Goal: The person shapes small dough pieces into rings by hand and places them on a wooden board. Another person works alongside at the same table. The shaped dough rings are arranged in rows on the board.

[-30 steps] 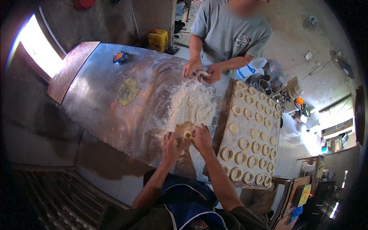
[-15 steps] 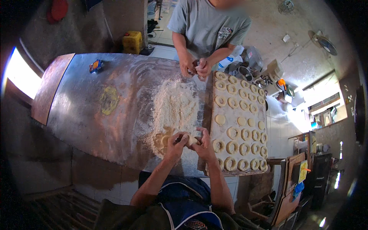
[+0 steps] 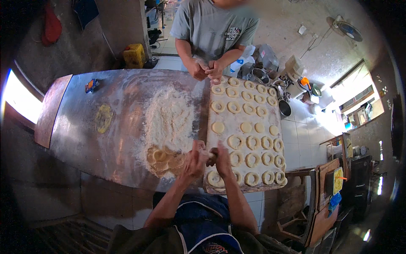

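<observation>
My left hand (image 3: 194, 164) and my right hand (image 3: 222, 162) are closed together on a small pale piece of dough (image 3: 211, 156). They are held at the near left edge of a floured board (image 3: 231, 128). Fingers cover most of the dough, so its shape is hard to make out. Rows of dough rings (image 3: 252, 142) lie on the board, with a row of flat dough discs (image 3: 246, 127) across its middle. Left of my hands, a heap of white flour (image 3: 169, 114) spreads over the metal table (image 3: 122, 156), with round hollows pressed into its near end.
Across the table stands a person in a grey shirt (image 3: 211, 31), hands (image 3: 206, 70) together at the board's far left corner. A yellowish smear (image 3: 104, 118) and a small blue-orange packet (image 3: 91, 86) lie farther left. A wooden rack (image 3: 296, 190) stands at the right. Pots (image 3: 260, 76) sit beyond the board.
My hands have shifted from over the flour's near edge toward the board, still holding the dough. The view has turned rightward, and the other person's hands remain together.
</observation>
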Tool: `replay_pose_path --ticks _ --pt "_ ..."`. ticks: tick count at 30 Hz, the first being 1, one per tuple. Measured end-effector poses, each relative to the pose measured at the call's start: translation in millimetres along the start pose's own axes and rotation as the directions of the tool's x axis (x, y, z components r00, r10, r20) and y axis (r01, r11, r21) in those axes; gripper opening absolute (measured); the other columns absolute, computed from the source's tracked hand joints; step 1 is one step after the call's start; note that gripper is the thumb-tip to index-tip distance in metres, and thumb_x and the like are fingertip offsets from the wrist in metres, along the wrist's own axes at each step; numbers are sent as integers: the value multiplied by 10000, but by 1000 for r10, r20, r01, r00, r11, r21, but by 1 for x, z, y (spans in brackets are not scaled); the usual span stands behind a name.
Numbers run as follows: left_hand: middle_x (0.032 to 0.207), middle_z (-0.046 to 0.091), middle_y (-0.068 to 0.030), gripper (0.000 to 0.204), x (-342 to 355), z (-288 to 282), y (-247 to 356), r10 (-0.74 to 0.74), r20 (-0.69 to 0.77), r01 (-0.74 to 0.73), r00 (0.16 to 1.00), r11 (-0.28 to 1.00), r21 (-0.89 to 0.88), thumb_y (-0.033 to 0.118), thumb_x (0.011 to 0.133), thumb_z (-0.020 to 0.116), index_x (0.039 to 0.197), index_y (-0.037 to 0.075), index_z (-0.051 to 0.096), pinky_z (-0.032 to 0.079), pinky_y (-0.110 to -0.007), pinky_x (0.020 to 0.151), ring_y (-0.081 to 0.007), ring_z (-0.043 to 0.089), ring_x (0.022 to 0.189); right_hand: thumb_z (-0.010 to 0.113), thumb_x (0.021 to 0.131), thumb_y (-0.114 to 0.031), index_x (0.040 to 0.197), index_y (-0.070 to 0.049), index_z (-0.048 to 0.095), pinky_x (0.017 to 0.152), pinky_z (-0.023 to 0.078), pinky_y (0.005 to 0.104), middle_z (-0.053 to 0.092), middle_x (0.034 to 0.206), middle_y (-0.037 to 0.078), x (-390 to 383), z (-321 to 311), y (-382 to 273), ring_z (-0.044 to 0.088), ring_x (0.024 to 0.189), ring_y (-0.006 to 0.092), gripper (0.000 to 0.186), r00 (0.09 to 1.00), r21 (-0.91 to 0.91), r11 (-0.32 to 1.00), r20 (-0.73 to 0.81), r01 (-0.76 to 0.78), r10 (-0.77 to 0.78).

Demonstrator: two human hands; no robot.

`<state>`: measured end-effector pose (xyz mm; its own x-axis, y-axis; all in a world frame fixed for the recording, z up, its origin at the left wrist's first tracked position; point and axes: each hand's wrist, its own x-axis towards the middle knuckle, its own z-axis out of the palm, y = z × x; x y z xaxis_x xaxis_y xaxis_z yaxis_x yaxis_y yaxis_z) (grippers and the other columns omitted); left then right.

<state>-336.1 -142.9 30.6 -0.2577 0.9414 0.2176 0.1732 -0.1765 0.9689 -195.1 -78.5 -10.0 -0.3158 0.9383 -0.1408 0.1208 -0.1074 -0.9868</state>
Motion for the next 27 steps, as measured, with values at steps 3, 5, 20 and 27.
replay_pose_path --ticks 3,5,20,27 --pt "765 489 -14 165 3 41 9 -76 -185 60 980 994 -94 231 951 469 946 66 460 446 -303 621 -116 493 687 406 1002 -461 849 25 613 665 443 397 594 743 163 0 -14 -64 545 719 230 551 971 -383 916 149 -118 187" --pt "738 418 9 268 10 70 -4 -300 -222 76 928 736 -673 314 986 429 865 76 457 433 -312 618 -98 469 693 372 1004 -498 735 41 591 614 436 415 561 638 174 -12 -20 -73 505 602 243 641 994 -55 994 -67 -95 91" --pt "907 596 -64 361 14 151 -31 -116 -254 107 960 993 -50 356 1006 393 1081 43 556 502 -340 688 -198 598 740 326 1011 -485 671 74 551 523 370 407 476 527 90 -14 -117 -60 437 537 186 692 973 -220 959 189 177 -136" --pt "881 636 -65 321 20 140 0 23 -110 0 994 980 197 337 985 448 1027 41 567 518 -409 660 -220 632 748 373 1012 -385 652 48 524 509 390 417 434 513 197 -6 -125 -40 446 465 327 583 921 -276 888 239 369 -308"
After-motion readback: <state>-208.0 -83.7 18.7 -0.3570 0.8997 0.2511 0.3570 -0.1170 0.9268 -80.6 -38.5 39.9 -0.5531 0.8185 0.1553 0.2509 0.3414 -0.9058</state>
